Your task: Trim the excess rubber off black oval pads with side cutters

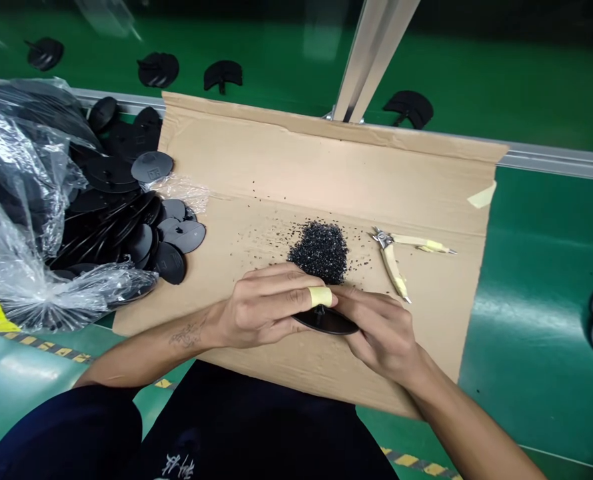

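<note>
Both hands hold one black disc (329, 322) low over the cardboard, its near edge facing me. My left hand (269, 303) grips its left side, with yellow tape round a fingertip. On the disc's right side, the fingers of my right hand (379, 327) are closed on it. Just beyond my hands lies a heap of small black bits (320, 250), with loose crumbs scattered round it. A pair of cutters (389, 253) with tape-wrapped handles rests to the right of the heap, jaws pointing away to the left.
Many black discs (139, 240) are piled at the left, beside and under a clear plastic bag (21, 193). The cardboard sheet (401, 180) covers the green table (536, 267). A metal post (371, 60) rises behind; several black parts lie beyond the rail, and more at the far right.
</note>
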`<state>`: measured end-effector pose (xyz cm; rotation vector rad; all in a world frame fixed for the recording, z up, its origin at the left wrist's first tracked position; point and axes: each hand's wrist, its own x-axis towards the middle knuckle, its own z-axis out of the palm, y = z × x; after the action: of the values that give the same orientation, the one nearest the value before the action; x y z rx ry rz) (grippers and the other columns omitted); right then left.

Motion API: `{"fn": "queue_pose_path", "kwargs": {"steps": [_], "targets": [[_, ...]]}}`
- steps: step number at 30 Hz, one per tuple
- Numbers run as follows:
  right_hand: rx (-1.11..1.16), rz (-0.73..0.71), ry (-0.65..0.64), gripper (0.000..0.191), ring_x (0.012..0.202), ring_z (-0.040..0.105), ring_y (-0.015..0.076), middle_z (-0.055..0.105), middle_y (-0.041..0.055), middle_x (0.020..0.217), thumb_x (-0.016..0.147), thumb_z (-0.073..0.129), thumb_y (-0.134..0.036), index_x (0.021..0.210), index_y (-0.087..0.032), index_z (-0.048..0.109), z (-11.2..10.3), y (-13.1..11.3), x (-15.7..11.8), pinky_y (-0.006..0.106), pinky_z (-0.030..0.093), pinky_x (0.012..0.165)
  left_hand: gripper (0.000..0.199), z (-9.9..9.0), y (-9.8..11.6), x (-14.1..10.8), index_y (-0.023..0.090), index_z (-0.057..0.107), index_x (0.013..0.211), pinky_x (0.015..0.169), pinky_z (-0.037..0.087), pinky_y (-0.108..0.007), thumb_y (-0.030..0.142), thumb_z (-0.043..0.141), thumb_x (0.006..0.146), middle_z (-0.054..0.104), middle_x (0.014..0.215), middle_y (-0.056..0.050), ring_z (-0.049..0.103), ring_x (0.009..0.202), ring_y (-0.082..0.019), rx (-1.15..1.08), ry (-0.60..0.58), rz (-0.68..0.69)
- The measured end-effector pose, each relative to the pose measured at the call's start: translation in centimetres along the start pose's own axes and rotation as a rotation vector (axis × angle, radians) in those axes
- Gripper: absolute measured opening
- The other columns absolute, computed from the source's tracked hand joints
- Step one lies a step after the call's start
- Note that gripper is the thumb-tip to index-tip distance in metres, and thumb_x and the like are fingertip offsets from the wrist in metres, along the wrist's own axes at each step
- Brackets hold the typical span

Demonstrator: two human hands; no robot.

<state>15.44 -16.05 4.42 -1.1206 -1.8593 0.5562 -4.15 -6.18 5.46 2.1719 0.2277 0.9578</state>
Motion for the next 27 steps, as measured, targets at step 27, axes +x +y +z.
{"fn": "queue_pose_path", "kwargs": {"steps": [27], "targets": [[0.132,0.027,-0.055,0.015,0.101,0.07,0.0218,0.068,0.0137,0.116,0.107,0.052,-0.01,0.118,-0.015,0.061,-0.82,-0.11,0.72,0.034,0.062,0.085,0.027,0.26,-0.08,0.16,0.012,0.067,0.116,0.082,0.06,-0.033,0.032,0.065,0.098,0.071,0.1,-0.012,0.068,0.095,-0.019,-0.052,0.006,-0.06]]}}
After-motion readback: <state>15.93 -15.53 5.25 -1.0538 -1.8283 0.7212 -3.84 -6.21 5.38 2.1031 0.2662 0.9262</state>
